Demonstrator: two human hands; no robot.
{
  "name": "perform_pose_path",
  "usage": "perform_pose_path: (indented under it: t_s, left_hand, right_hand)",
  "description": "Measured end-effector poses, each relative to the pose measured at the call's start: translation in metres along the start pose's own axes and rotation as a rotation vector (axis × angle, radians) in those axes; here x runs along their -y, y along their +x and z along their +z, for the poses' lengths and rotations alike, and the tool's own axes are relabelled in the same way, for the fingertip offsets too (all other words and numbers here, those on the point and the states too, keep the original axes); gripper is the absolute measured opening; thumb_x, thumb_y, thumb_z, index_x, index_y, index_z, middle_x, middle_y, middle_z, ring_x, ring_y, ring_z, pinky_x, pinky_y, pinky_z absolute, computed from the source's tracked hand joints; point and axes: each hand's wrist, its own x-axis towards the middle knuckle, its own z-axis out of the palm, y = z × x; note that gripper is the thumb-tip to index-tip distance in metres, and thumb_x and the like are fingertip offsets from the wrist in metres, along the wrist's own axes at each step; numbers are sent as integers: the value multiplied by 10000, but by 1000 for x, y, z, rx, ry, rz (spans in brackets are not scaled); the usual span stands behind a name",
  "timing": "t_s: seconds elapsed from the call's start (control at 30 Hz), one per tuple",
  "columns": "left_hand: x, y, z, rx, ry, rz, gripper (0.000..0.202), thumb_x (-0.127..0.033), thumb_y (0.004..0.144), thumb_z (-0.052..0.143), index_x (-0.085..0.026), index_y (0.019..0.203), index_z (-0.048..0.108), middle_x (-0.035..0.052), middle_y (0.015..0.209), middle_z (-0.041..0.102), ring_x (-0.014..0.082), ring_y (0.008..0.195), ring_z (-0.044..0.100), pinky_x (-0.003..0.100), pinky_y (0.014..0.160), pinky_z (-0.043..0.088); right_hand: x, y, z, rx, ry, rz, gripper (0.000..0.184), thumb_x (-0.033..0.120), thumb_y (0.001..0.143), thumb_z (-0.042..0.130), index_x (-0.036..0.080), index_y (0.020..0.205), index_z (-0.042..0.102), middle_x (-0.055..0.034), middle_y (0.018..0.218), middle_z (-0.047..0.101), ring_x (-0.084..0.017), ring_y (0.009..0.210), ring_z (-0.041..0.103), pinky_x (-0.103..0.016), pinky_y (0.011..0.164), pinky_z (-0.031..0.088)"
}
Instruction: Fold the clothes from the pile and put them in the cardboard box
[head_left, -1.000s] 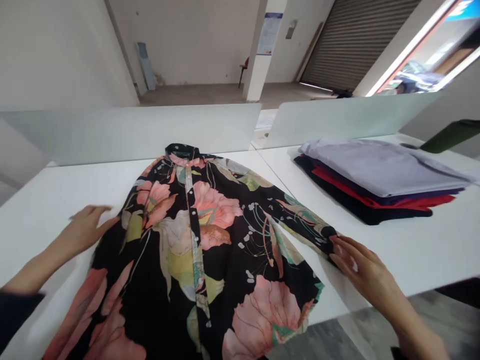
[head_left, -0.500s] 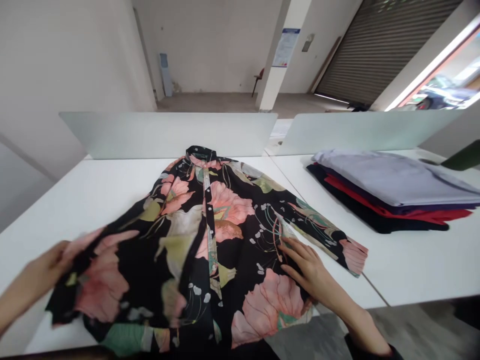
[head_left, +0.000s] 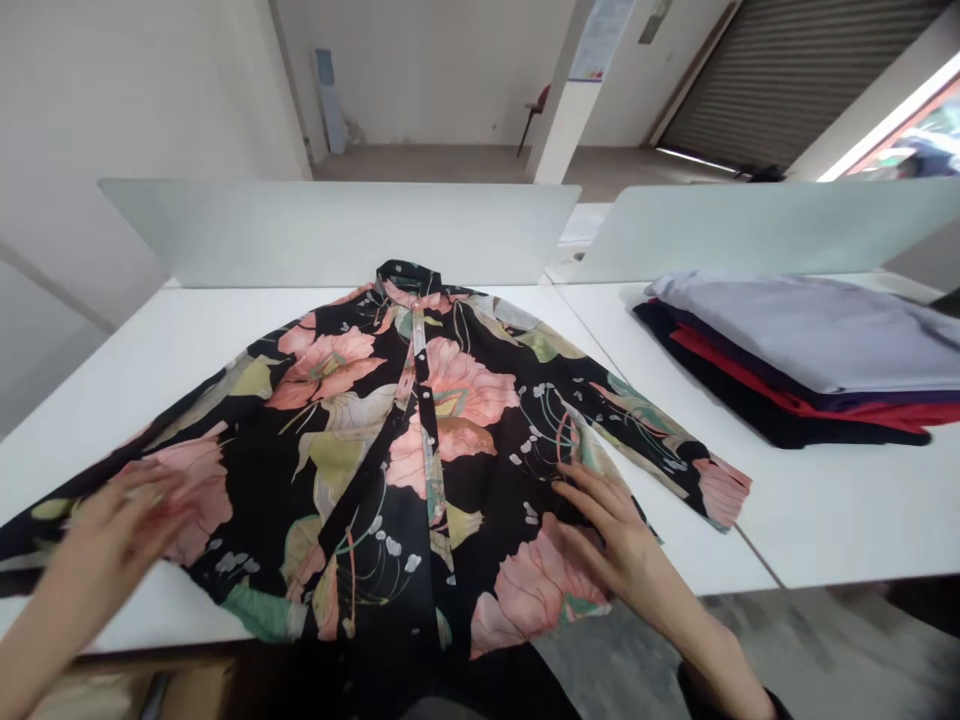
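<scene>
Your left hand point(head_left: 112, 530) and right hand point(head_left: 607, 535) rest open, well apart, on the floral shirt point(head_left: 397, 400), which lies face up on the worktop point(head_left: 697, 530), collar at top centre, long axis running toward you.

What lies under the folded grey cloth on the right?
Purple cloth, red cloth and black cloth; only their edges show, the rest is covered.

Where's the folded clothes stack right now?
Head view, right side: the folded clothes stack lies on the white table, right of the floral shirt.
</scene>
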Motion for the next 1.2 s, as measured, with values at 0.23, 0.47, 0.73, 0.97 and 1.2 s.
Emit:
perform_pose_path:
  t_s: [0.23, 0.47, 0.73, 0.97, 1.2]
  left_hand:
    - [-86, -47, 31, 150, -84, 175, 446, -555, 755, 665, -407, 1175, 643, 23, 1109, 694, 255, 1024, 651, 364, 887, 537]
    - [-143, -57, 42, 225, -119, 238, 300, -331, 964, 413, -272, 925, 704, 21, 890, 717, 160, 822, 664, 267, 756, 525]
    - [-236, -68, 61, 326, -170, 358, 262, -166, 933, 415, -239, 805, 631, -13, 777, 673, 150, 685, 645, 252, 617, 499]
    - [-233, -62, 55, 363, -371, 218, 277, -262, 963, 381, -251, 851, 634, 2, 839, 661, 132, 724, 656, 230, 659, 526]
    - [-235, -67, 53, 499, -491, 91, 171, -276, 921, 466, -259, 846, 619, 5, 843, 662, 135, 741, 654, 223, 649, 527]
  right_hand:
    - [83, 6, 14, 280, 161, -142, 373, 263, 912, 541, 232, 1281, 575, -120, 1434, 494, -282, 1355, 417, -556, 1113, 316]
    - [57, 20, 29, 370, -45, -120, 497, 335, 924, 524, 248, 1410, 463, -115, 1517, 387, -338, 1432, 262, -679, 1079, 236]
    - [31, 6, 1, 146, 112, 78, 372, 372, 925, 509, 213, 1250, 595, -135, 1396, 529, -313, 1312, 459, -585, 1076, 320]
    - [111, -67, 18, 450, 985, 468, 422, 498, 909, 529, 167, 683, 662, -58, 654, 682, -175, 643, 658, -271, 624, 478]
    - [103, -94, 47, -20, 1481, 1142, 544, 603, 601, 808, 160, 839, 600, -64, 780, 712, -167, 620, 670, -278, 628, 501]
